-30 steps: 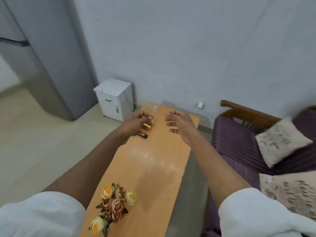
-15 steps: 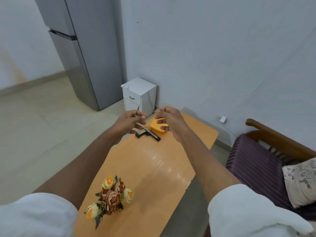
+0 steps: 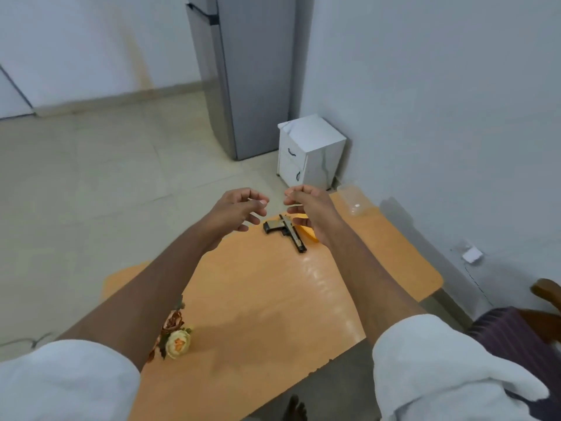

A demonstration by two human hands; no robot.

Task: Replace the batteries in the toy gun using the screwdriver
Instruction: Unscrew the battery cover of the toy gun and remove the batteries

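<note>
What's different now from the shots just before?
Mostly the camera swung left, so the sofa and cushions slid out of view. Both hands, left and right, have lifted apart above the toy gun and hold nothing. The gun, the orange thing beside it and the flowers stayed on the table.

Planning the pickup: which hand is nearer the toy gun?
Right. The right hand hovers just over the toy gun; the left hand hangs off its grip side.
</note>
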